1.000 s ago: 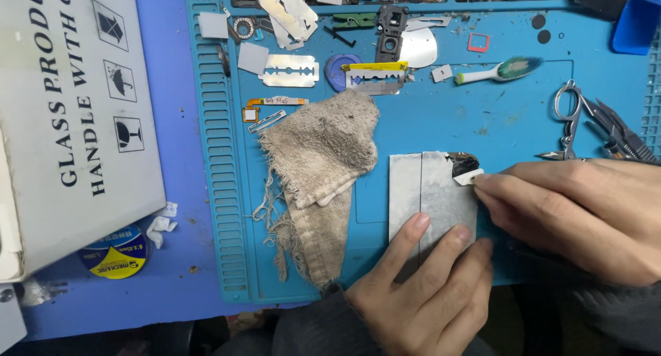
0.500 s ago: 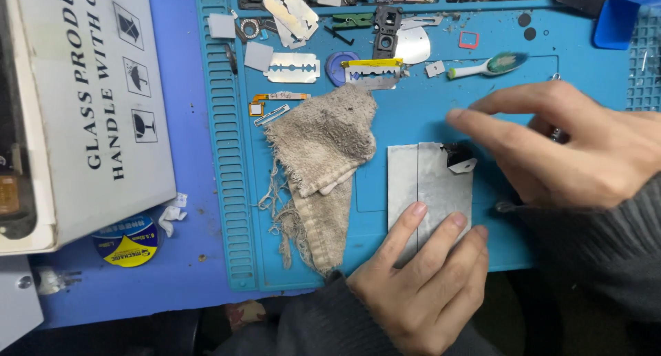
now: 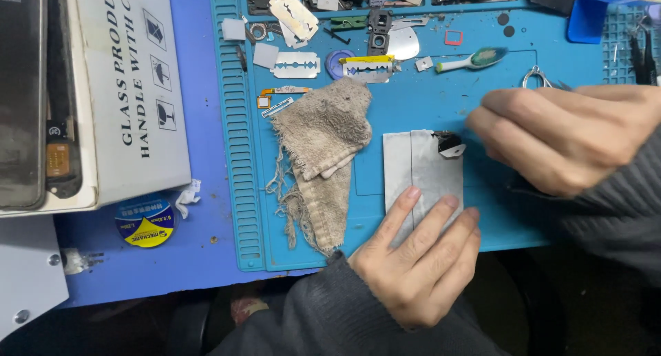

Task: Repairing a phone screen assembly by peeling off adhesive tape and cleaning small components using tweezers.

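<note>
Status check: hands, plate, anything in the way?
Left hand pressing grey plate, fingers flat. Right hand curled beside plate's corner, contents unclear. Rag left of plate, apart.

Both bare hands, the left hand (image 3: 413, 259) at six o'clock and the right hand (image 3: 564, 139) at three, emerge from dark grey ribbed knit sleeves (image 3: 330, 315).

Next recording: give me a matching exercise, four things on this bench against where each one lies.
Things:
1. frayed grey cloth
2. thin grey metal plate
3. green-headed toothbrush
4. round yellow and blue solder spool

Places:
A. off the blue mat, below the white cardboard box
B. under the left hand fingertips
C. near the mat's top edge, above the right hand
D. on the mat, left of the plate

Pairs: 1-D, 2-B, 3-C, 4-A
</note>
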